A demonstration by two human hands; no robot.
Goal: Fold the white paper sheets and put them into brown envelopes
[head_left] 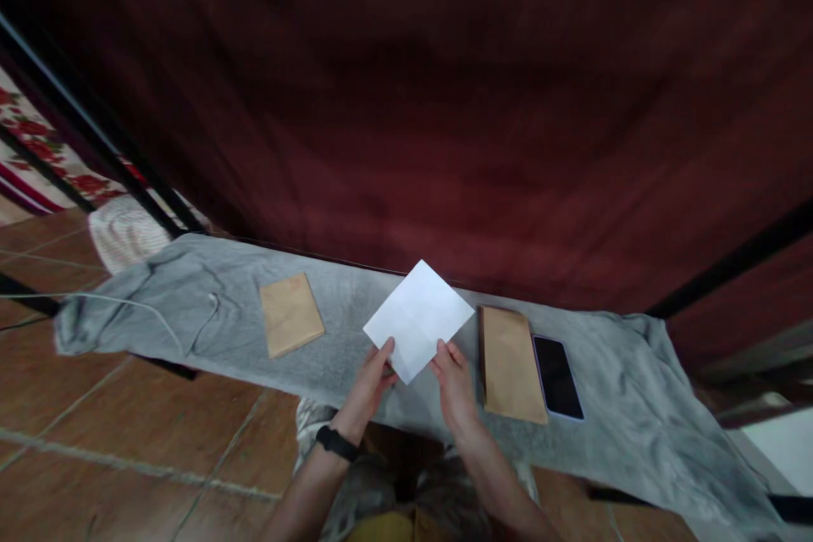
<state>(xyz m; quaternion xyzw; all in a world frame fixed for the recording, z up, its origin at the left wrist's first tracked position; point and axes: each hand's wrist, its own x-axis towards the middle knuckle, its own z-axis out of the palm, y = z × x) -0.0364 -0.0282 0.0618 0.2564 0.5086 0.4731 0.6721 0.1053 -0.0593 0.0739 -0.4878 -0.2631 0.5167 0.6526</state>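
A square white sheet of paper (420, 313) is held over the grey cloth, turned so one corner points away from me and one toward me. My left hand (374, 371) pinches its lower left edge, thumb on top. On the lower right edge, my right hand (452, 364) grips it the same way. Right of the sheet lies a stack of brown paper (513, 364), close to my right hand. A smaller brown paper piece (290, 315) rests flat to the left, apart from my left hand.
A grey cloth (343, 305) covers the long narrow bench. A phone (559, 377) with a dark screen lies beside the brown stack. A white cable (152, 309) runs over the cloth's left end. Behind rises a dark red curtain (406, 144) with black metal bars around it.
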